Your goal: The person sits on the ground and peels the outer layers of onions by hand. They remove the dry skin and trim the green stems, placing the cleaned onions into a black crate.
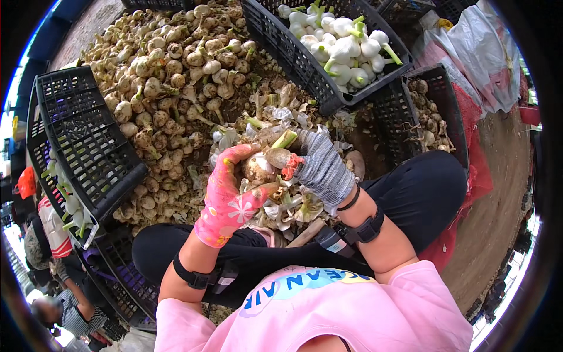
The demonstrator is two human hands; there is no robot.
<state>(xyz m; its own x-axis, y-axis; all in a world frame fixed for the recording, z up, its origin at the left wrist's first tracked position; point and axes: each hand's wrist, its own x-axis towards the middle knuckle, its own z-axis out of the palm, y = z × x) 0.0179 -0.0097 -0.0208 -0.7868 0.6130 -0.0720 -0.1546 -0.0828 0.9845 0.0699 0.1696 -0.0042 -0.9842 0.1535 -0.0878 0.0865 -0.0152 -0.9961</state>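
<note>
In front of my lap, my left hand [231, 193], in a pink flowered glove, grips a soil-stained garlic bulb [258, 170] between thumb and fingers. My right hand [326, 166], in a grey knit glove, presses its thumb against the bulb's upper right side. Frayed coral-coloured material [292, 166] rings that thumb. A cut green stem [285, 139] sticks up between the hands; where it joins the bulb is hidden. Loose garlic skins [281, 211] lie beneath both hands. My right fingertips are mostly hidden behind the bulb and stem.
A large heap of unpeeled garlic [171, 88] spreads ahead and left. Cleaned white garlic [347, 48] fills part of a black plastic crate [290, 57]. Another crate [453, 110] holds dirty bulbs at right. A tilted crate [88, 136] stands left, near another person [72, 308].
</note>
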